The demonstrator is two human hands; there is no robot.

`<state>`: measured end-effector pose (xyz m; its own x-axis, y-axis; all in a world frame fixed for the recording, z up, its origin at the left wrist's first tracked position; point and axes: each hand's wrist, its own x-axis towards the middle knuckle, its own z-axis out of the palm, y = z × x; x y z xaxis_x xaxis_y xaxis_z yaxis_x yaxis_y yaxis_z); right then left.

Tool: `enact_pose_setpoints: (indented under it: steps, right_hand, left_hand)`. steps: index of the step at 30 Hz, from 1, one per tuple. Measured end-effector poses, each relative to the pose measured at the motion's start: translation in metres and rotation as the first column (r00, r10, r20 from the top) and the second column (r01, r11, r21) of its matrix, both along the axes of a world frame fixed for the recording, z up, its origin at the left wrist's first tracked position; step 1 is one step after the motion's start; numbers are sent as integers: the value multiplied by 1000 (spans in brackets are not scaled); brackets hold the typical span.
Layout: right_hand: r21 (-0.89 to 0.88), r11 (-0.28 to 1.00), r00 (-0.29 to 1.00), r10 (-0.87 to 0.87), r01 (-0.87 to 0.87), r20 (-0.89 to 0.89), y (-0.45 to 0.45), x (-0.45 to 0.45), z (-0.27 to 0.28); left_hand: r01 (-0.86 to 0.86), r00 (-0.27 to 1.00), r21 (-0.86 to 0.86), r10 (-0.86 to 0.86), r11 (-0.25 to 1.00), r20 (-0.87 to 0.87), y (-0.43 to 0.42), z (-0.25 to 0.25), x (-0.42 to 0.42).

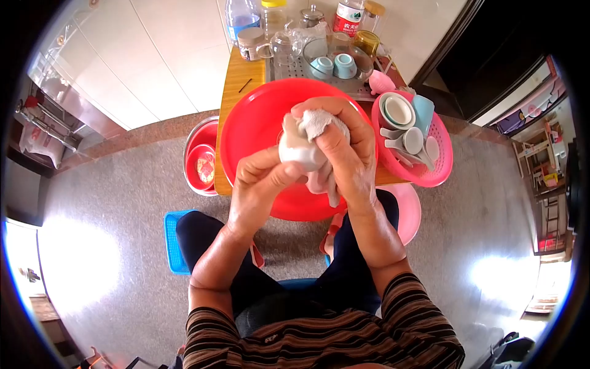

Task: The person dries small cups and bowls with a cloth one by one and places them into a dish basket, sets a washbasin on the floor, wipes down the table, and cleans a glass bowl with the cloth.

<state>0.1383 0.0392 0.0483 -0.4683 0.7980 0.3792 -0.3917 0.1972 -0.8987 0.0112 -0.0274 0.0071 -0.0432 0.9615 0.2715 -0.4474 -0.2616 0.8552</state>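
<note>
Above a large red basin (pixel 246 129), my left hand (pixel 258 184) grips a small white cup (pixel 300 155) by its side, thumb and fingers closed on it. My right hand (pixel 351 154) is closed around a pale cloth (pixel 317 122), which is pressed into and over the cup. Part of the cloth hangs below the right fingers. The cup's inside is mostly hidden by the cloth and fingers.
On the right, a pink basket (pixel 444 161) holds white bowls (pixel 398 109), a light blue cup (pixel 423 114) and several white spoons (pixel 413 140). Behind the basin, a metal tray (pixel 292 69) carries a glass teapot (pixel 284 48) and two light blue cups (pixel 344 65). A blue basket (pixel 174 246) sits on the floor.
</note>
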Motion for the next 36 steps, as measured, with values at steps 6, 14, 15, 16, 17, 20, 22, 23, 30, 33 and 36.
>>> enact_pose_setpoints:
  steps: [6, 14, 15, 16, 17, 20, 22, 23, 30, 33, 36]
  right_hand:
    - [699, 706, 971, -227, 114, 71, 4, -16, -14]
    - [676, 706, 967, -250, 211, -41, 5, -5, -8]
    - [554, 807, 972, -236, 204, -13, 0, -1, -4]
    - [419, 886, 975, -224, 199, 10, -2, 2, -2]
    - [422, 882, 972, -234, 209, 7, 1, 3, -3]
    - [129, 988, 992, -68, 82, -108, 3, -1, -2]
    - [322, 941, 994, -96, 105, -43, 14, 0, -8]
    - [500, 860, 992, -128, 101, 21, 18, 0, -9]
    - [672, 732, 969, -232, 112, 91, 5, -8, -12]
    - [693, 706, 979, -202, 145, 1, 8, -6, -9]
    - [227, 969, 995, -98, 102, -29, -3, -3, -2]
  left_hand:
    - [118, 772, -103, -26, 988, 635, 3, -17, -1]
    - [156, 939, -18, -143, 988, 313, 0, -11, 6]
    - [159, 938, -16, -146, 987, 314, -1, -10, 4]
    - [135, 963, -22, -126, 991, 239, -1, -7, 4]
    - [112, 981, -25, -107, 993, 161, -1, -4, 4]
    - [99, 977, -43, -88, 994, 194, 1, -5, 3]
    - [131, 945, -57, -107, 990, 309, 3, -7, 0]
    - [134, 945, -55, -111, 990, 307, 4, -6, 1]
    - [-249, 951, 164, 273, 955, -144, -1, -13, 7]
    - [-182, 922, 171, 228, 968, -313, -4, -5, 5]
    - [-119, 977, 49, 126, 992, -172, -2, -9, 4]
